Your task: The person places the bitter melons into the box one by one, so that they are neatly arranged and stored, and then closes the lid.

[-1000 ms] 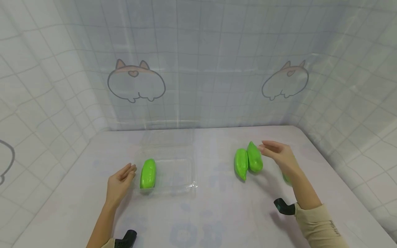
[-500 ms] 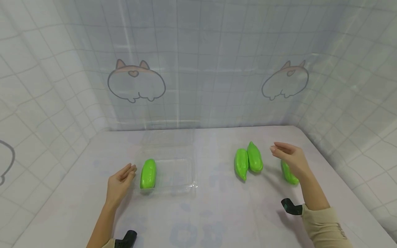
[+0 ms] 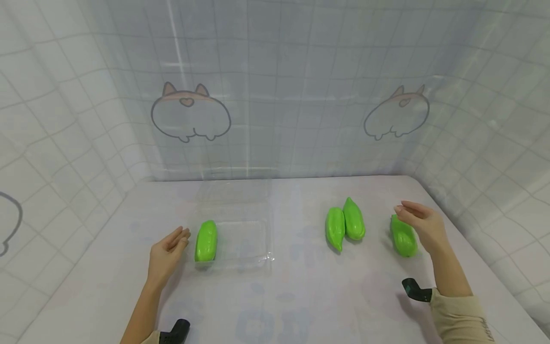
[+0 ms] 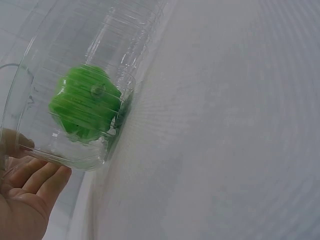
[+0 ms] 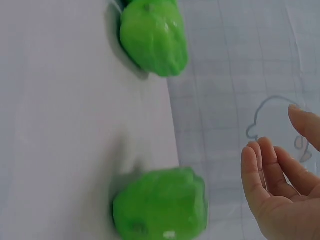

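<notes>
A green toy pepper (image 3: 206,240) lies in the left part of a clear plastic box (image 3: 269,239). My left hand (image 3: 166,252) is at the box's left side; in the left wrist view its fingers (image 4: 52,182) and thumb (image 4: 19,143) pinch the wall between them. On the right, my right hand (image 3: 423,225) hovers with loosely bent fingers, holding nothing, just beside and above a single pepper (image 3: 404,236). That same pepper (image 5: 162,205) fills the bottom of the right wrist view, apart from the fingers. Two more peppers, one left (image 3: 334,229) and one right (image 3: 354,219), lie side by side.
The box's transparent lid (image 3: 232,191) lies folded back toward the rear. The white table (image 3: 296,286) ends at a grid-patterned curtain (image 3: 292,119), which also runs along both sides. Dark camera mounts (image 3: 417,290) stick out from the wrists.
My right hand has moved right, away from the pair of peppers, and the far-right pepper behind the wrist has come into view. The left hand and the box have stayed in place.
</notes>
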A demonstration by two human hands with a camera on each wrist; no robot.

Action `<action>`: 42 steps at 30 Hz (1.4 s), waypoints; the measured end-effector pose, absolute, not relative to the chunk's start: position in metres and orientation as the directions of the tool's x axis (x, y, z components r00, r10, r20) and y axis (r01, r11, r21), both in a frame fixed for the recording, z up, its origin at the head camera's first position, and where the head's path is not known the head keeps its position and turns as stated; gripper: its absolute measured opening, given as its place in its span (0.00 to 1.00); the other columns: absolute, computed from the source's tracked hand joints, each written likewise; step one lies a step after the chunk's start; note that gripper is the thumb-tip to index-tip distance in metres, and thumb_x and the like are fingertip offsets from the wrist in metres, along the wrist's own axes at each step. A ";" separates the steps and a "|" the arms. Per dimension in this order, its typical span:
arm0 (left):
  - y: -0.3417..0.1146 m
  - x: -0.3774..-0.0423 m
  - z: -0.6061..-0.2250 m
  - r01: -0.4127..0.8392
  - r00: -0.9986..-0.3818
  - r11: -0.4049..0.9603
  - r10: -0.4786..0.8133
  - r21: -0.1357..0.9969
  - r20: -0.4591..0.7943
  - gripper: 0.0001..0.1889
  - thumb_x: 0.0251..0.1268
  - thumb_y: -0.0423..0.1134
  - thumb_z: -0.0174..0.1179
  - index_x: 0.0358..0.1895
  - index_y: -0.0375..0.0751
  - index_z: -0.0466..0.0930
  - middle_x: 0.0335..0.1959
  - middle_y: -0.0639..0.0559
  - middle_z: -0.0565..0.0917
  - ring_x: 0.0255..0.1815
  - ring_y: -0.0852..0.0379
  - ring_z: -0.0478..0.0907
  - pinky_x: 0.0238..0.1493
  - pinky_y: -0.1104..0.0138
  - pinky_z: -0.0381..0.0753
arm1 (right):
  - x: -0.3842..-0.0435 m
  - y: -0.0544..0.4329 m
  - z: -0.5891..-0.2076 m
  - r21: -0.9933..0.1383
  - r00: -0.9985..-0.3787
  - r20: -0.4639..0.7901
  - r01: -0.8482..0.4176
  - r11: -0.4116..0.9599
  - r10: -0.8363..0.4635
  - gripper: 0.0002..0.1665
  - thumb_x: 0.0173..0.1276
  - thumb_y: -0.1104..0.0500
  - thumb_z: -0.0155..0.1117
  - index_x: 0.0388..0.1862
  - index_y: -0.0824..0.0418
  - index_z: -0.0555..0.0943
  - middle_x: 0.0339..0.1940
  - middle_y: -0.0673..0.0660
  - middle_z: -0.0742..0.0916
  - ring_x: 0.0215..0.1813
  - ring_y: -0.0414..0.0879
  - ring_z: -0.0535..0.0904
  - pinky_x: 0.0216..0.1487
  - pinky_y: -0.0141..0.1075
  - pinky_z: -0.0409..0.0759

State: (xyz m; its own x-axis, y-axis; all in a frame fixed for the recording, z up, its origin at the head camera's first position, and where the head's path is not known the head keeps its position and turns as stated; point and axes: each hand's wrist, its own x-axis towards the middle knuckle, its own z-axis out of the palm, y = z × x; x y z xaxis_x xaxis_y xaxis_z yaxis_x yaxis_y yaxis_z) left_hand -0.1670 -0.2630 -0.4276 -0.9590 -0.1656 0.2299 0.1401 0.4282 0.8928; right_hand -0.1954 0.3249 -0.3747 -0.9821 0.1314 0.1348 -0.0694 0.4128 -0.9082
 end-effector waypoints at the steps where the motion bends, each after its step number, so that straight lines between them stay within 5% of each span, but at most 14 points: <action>1: -0.263 -0.167 -0.428 0.139 -0.959 0.430 -0.167 0.892 0.230 0.24 0.71 0.34 0.49 0.64 0.22 0.62 0.58 0.32 0.74 0.44 0.83 0.71 0.45 0.88 0.71 | -0.195 0.328 -0.376 -0.910 -0.981 0.136 -0.068 0.410 0.141 0.32 0.69 0.52 0.59 0.64 0.69 0.68 0.36 0.28 0.82 0.39 0.27 0.80 0.42 0.14 0.71; 6: -0.263 -0.168 -0.428 0.138 -0.958 0.429 -0.169 0.893 0.230 0.24 0.71 0.34 0.49 0.64 0.22 0.62 0.58 0.32 0.74 0.44 0.83 0.71 0.45 0.87 0.72 | -0.193 0.341 -0.379 -0.931 -0.975 0.132 -0.060 0.359 0.179 0.28 0.67 0.54 0.62 0.63 0.63 0.71 0.35 0.28 0.83 0.40 0.24 0.78 0.41 0.14 0.70; 13: -0.263 -0.168 -0.429 0.132 -0.959 0.429 -0.173 0.894 0.225 0.24 0.71 0.34 0.49 0.64 0.22 0.62 0.58 0.32 0.74 0.44 0.83 0.71 0.45 0.88 0.71 | -0.189 0.350 -0.379 -0.975 -0.967 0.106 -0.055 0.218 0.231 0.12 0.65 0.56 0.65 0.45 0.44 0.75 0.32 0.30 0.84 0.37 0.25 0.78 0.38 0.14 0.69; 17: -0.263 -0.168 -0.428 0.126 -0.958 0.437 -0.178 0.891 0.224 0.24 0.71 0.34 0.49 0.64 0.22 0.63 0.58 0.33 0.74 0.44 0.83 0.71 0.45 0.88 0.71 | -0.189 0.349 -0.379 -0.934 -0.954 0.039 0.072 0.351 0.298 0.28 0.64 0.47 0.64 0.60 0.57 0.74 0.37 0.32 0.81 0.39 0.27 0.75 0.51 0.27 0.73; 20: -0.263 -0.167 -0.427 0.122 -0.959 0.441 -0.178 0.889 0.220 0.23 0.71 0.34 0.48 0.64 0.23 0.63 0.58 0.33 0.74 0.45 0.81 0.72 0.45 0.88 0.71 | -0.189 0.348 -0.381 -0.876 -0.947 -0.040 0.186 0.445 0.318 0.45 0.65 0.41 0.60 0.69 0.69 0.61 0.54 0.54 0.81 0.51 0.46 0.76 0.62 0.51 0.69; 23: -0.262 -0.167 -0.426 0.118 -0.961 0.441 -0.175 0.890 0.215 0.23 0.71 0.34 0.48 0.65 0.23 0.62 0.58 0.33 0.74 0.46 0.81 0.72 0.45 0.88 0.71 | -0.190 0.348 -0.384 -0.852 -0.953 -0.116 0.240 0.465 0.278 0.48 0.67 0.42 0.58 0.72 0.72 0.53 0.68 0.74 0.64 0.63 0.67 0.66 0.64 0.64 0.61; 28: -0.262 -0.168 -0.426 0.111 -0.962 0.450 -0.177 0.886 0.210 0.24 0.71 0.34 0.48 0.65 0.24 0.62 0.58 0.34 0.74 0.47 0.79 0.72 0.45 0.88 0.71 | -0.191 0.351 -0.388 -0.813 -0.962 -0.193 0.268 0.517 0.195 0.51 0.68 0.45 0.57 0.72 0.75 0.46 0.68 0.79 0.59 0.64 0.71 0.64 0.64 0.63 0.61; 33: -0.262 -0.168 -0.425 0.120 -0.961 0.443 -0.172 0.889 0.216 0.24 0.71 0.34 0.48 0.64 0.23 0.62 0.58 0.33 0.74 0.46 0.80 0.71 0.45 0.87 0.72 | -0.190 0.353 -0.392 -0.771 -0.963 -0.240 0.268 0.578 0.126 0.52 0.67 0.42 0.57 0.70 0.78 0.48 0.67 0.81 0.60 0.60 0.70 0.70 0.61 0.64 0.64; 42: -0.262 -0.168 -0.425 0.125 -0.964 0.403 -0.167 0.906 0.208 0.24 0.71 0.33 0.48 0.65 0.21 0.61 0.58 0.32 0.73 0.44 0.83 0.71 0.45 0.86 0.73 | -0.188 0.352 -0.398 -0.752 -0.957 -0.283 0.266 0.603 0.069 0.53 0.69 0.40 0.54 0.68 0.83 0.48 0.66 0.84 0.57 0.63 0.72 0.64 0.62 0.59 0.68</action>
